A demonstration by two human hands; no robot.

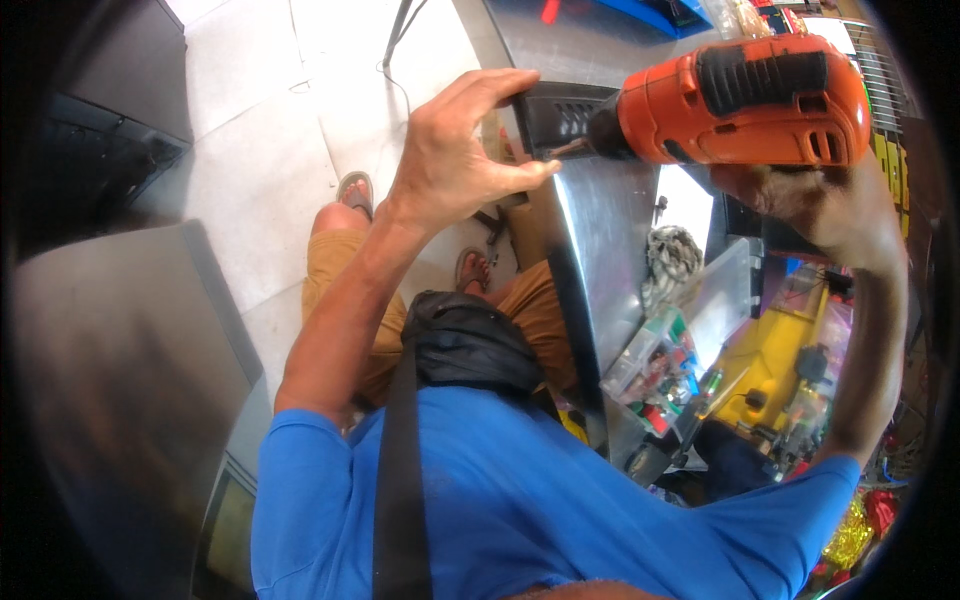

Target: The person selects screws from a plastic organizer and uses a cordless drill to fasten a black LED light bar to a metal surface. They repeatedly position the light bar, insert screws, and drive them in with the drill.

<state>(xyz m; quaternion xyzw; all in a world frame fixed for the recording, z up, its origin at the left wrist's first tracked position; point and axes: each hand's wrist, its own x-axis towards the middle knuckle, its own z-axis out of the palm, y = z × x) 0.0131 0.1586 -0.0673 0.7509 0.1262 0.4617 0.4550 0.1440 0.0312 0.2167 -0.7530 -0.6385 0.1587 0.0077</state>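
Observation:
My right hand (805, 205) is wrapped round the grip of an orange and black cordless drill (655, 105), mostly below its body. The drill lies level with its chuck (606, 128) toward the left. Right at the chuck is a black part with slanted vent slots (556, 108). My left hand (440, 160) grips this vented part at its left end, the fingers along the far edge and the thumb along the near one. The drill covers the part's right end, and I cannot tell whether the bit touches it.
Below the drill runs a metal workbench (598, 235). It bears a grey rag (673, 255), a clear parts organizer (640, 365) with small pieces and a yellow case (770, 350). A blue tray (655, 12) lies at the far end. Grey cabinets (130, 330) stand at left.

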